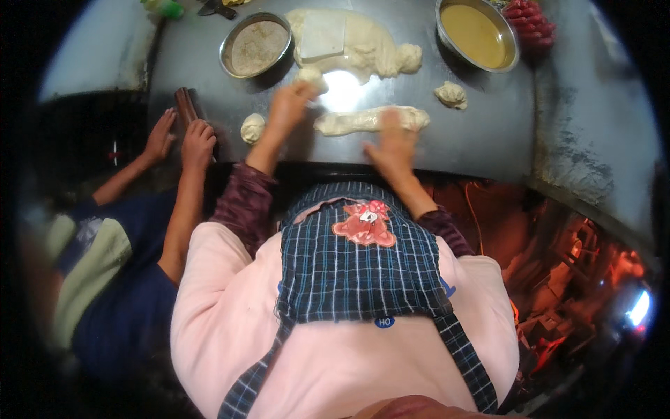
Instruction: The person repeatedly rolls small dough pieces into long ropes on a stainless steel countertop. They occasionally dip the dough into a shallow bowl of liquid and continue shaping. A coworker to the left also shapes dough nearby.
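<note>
A long strip of pale dough (pixel 350 122) lies crosswise on the metal table (pixel 487 141) before me. My right hand (pixel 396 144) rests on its right part, fingers apart and blurred. My left hand (pixel 293 105) is beyond the strip's left end, at a small dough lump (pixel 310 77) near the big dough mass; whether the fingers grip it is unclear. A flat white scraper (pixel 323 34) lies on the big dough mass (pixel 369 36). One dough ball (pixel 253 128) sits left of my left wrist, and another dough piece (pixel 451 95) lies to the right.
A metal bowl of brownish powdery stuff (pixel 259 48) stands back left, a bowl of yellow liquid (pixel 473 34) back right, beside red packets (pixel 526 26). At the left, a co-worker's hands (pixel 198 141) are at brown rods (pixel 186 107). A dark-bladed tool (pixel 215 8) lies far left.
</note>
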A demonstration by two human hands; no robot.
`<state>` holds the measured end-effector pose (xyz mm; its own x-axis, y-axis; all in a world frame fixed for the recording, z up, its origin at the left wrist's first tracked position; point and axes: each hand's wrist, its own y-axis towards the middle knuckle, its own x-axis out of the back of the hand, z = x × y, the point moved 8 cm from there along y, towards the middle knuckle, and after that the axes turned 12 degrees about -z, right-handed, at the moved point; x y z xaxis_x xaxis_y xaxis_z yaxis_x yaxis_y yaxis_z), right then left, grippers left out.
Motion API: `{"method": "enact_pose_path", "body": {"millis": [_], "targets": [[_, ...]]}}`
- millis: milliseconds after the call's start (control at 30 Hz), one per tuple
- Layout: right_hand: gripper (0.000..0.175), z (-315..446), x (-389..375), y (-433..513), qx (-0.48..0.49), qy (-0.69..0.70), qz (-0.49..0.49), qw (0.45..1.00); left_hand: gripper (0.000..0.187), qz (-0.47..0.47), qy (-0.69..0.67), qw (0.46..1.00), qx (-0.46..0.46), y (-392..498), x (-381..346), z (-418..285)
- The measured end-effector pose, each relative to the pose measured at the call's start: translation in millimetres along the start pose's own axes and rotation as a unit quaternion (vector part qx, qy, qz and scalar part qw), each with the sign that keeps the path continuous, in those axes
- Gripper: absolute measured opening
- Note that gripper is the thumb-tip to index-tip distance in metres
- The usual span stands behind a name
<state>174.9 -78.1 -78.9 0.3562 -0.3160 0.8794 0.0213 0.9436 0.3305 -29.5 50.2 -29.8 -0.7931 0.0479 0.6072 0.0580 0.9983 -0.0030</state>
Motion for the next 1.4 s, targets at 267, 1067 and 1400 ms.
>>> {"method": "enact_pose_path", "body": {"millis": [267,1067,1400], "targets": [[0.079,-69,26,-7,-0.026,-0.056,0.012,0.998,0.025,0.112,0.035,0.991,-0.07,-31,-85,-22],[0.049,-35,4,2,-0.03,0.169,-0.127,0.977,0.079,0.021,0.214,0.951,-0.22,-118,-64,4],[0.026,36,-10,45,0.057,0.234,-0.038,0.97,0.091,0.044,0.232,0.943,-0.235,-121,-62,5]]}}
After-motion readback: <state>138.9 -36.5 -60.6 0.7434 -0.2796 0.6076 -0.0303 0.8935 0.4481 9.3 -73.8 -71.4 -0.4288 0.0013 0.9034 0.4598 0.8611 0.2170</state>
